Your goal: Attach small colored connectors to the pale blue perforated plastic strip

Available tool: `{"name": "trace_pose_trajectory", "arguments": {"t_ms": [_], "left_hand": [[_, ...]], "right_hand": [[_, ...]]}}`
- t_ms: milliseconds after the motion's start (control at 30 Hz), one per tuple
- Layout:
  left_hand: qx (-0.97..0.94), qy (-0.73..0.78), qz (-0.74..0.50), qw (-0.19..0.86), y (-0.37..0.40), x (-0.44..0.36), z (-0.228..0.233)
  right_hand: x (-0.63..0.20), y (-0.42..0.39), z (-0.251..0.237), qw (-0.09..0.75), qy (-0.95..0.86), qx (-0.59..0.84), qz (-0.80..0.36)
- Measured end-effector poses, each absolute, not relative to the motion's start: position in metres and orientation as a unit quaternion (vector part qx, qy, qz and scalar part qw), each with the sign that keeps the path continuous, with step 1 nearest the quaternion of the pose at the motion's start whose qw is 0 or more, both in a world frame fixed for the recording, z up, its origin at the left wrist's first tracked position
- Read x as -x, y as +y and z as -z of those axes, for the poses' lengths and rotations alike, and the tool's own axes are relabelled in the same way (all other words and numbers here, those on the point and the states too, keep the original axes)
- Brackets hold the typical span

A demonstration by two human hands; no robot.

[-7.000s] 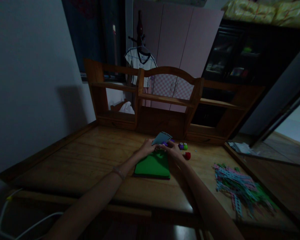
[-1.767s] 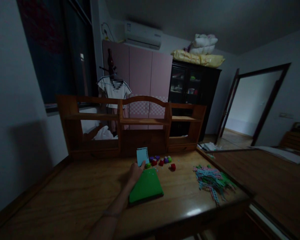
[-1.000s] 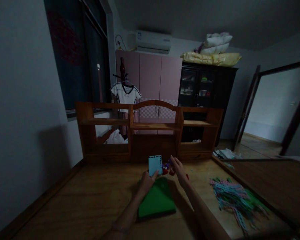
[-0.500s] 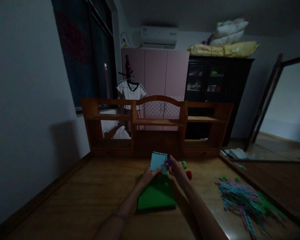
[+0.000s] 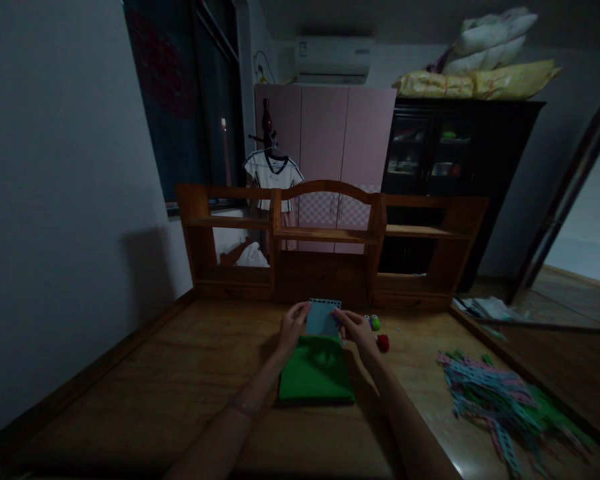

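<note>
My left hand holds the left edge of a small light-blue paper card with punched holes along its top edge. My right hand is at the card's right edge, closed on a small purple punch that is mostly hidden by the fingers. Both hands hover over the far end of a green pad lying flat on the wooden desk. A small green and purple punch and a red punch sit just right of my right hand.
A heap of punched pastel paper strips lies at the desk's right. A wooden shelf unit stands along the desk's back edge. Behind are a pink wardrobe, a dark cabinet and a hanging white shirt. The room is dim.
My right hand came into view, took a punch from the row and brought it to the card's right edge. The camera tilted down and left.
</note>
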State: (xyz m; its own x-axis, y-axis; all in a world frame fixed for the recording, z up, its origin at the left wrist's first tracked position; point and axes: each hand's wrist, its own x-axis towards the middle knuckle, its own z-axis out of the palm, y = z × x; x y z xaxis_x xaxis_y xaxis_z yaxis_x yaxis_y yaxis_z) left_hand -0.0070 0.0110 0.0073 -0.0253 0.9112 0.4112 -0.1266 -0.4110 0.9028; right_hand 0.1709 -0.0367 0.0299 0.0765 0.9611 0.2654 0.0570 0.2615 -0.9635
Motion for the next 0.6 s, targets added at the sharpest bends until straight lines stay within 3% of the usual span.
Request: {"name": "trace_pose_trajectory", "arguments": {"t_ms": [600], "left_hand": [[-0.58, 0.379, -0.631, 0.349, 0.002, 0.006, -0.013]], "right_hand": [[-0.17, -0.034, -0.025, 0.546, -0.577, 0.471, -0.384]]}}
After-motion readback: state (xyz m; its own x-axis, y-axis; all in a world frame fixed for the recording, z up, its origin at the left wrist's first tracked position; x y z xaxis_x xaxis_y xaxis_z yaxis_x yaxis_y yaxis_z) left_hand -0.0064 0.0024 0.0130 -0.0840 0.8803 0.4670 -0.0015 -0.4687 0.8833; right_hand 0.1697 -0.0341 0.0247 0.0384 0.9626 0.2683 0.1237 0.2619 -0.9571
